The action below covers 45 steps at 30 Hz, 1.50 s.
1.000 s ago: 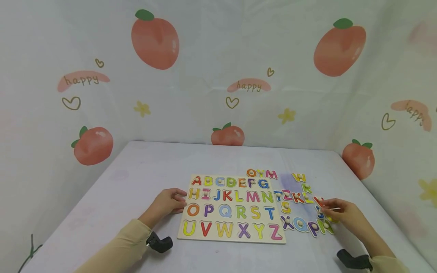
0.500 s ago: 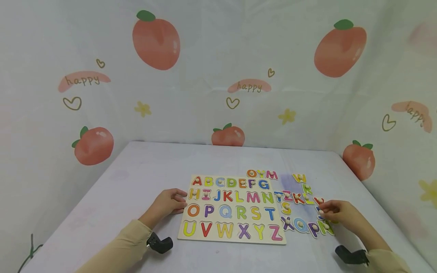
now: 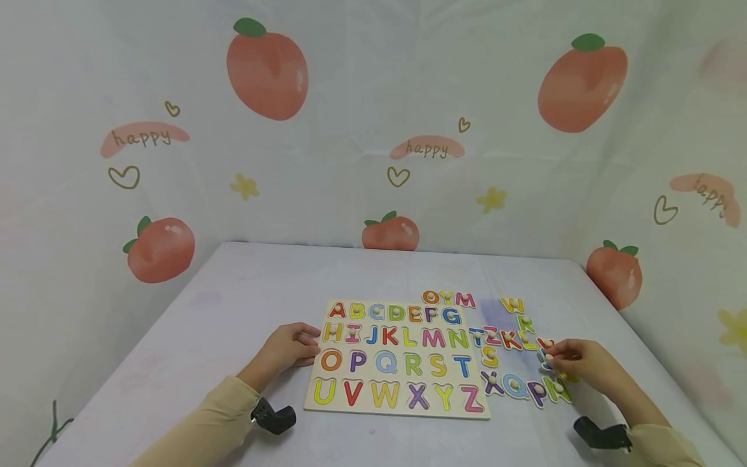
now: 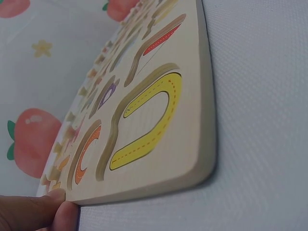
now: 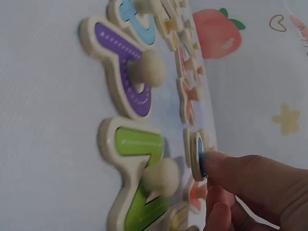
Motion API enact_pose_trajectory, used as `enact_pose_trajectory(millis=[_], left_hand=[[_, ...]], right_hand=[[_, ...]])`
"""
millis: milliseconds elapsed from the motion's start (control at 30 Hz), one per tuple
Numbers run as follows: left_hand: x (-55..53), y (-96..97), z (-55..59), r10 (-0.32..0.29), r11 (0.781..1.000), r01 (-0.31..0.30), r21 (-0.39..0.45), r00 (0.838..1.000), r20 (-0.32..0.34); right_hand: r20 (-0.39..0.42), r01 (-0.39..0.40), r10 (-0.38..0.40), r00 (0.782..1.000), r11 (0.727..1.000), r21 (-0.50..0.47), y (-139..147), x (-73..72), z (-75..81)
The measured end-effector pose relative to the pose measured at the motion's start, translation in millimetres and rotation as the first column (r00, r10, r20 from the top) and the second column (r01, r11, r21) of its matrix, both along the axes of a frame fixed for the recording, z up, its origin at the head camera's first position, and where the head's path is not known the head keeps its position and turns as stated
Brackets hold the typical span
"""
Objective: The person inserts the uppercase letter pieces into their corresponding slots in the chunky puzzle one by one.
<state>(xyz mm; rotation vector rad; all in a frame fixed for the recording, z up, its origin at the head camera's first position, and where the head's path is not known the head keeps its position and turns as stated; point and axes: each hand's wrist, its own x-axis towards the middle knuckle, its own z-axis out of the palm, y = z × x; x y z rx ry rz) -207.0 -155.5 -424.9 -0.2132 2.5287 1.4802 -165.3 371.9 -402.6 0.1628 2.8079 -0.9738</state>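
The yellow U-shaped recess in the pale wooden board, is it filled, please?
No, the left wrist view shows the recess bare to its printed floor, with no piece inside.

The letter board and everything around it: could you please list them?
table: 1, white, foreground
letter board: 1, pale wood, on table
seated pieces: 9, mixed colours, board's far two rows
loose pieces: about 16, mixed colours, right of and behind board
held piece: 1, blue, in right hand
backdrop: 1, white, around table
peach prints: 5 clear, red, backdrop
"happy" prints: 3, pink, backdrop
heart prints: 5, gold, backdrop
flower prints: 3, yellow, backdrop
strand: 1, green, lower left
left hand: 1, bare, touching board's left edge
right hand: 1, bare, pinching held piece
sleeves: 2, beige, forearms
wrist devices: 2, black, wrists
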Motion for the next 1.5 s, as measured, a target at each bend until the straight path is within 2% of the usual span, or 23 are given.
enact_pose_trajectory(millis=[267, 500, 667, 1033, 1167, 1500], left_hand=[[-1.2, 0.0, -0.1, 0.001, 1.0, -0.001, 0.019, 1.0, 0.007], [-1.4, -0.6, -1.5, -0.002, 1.0, 0.002, 0.015, 1.0, 0.008], [-1.4, -0.7, -1.9, -0.003, 1.0, 0.002, 0.017, 1.0, 0.012], [-0.4, -0.3, 1.6, -0.009, 1.0, 0.008, 0.008, 1.0, 0.012], [-0.2, -0.7, 0.9, -0.007, 1.0, 0.007, -0.002, 1.0, 0.012], [-0.3, -0.1, 1.7, -0.006, 1.0, 0.007, -0.002, 1.0, 0.013]], right_hand=[[-0.052, -0.024, 0.022, 0.998, 0.999, -0.031, -18.5, -5.5, 17.5], [-0.142, -0.093, 0.081, 0.987, 0.992, -0.083, -62.1, -15.8, 34.6], [-0.189, -0.14, 0.115, 0.975, 0.982, -0.129, -97.6, -30.2, 42.1], [-0.265, -0.257, 0.206, 0.942, 0.951, -0.174, -163.6, -52.0, 36.8], [-0.257, -0.277, 0.223, 0.94, 0.94, -0.2, -189.8, -57.6, 32.8], [-0.216, -0.244, 0.196, 0.956, 0.944, -0.224, -245.8, -69.6, 21.4]])
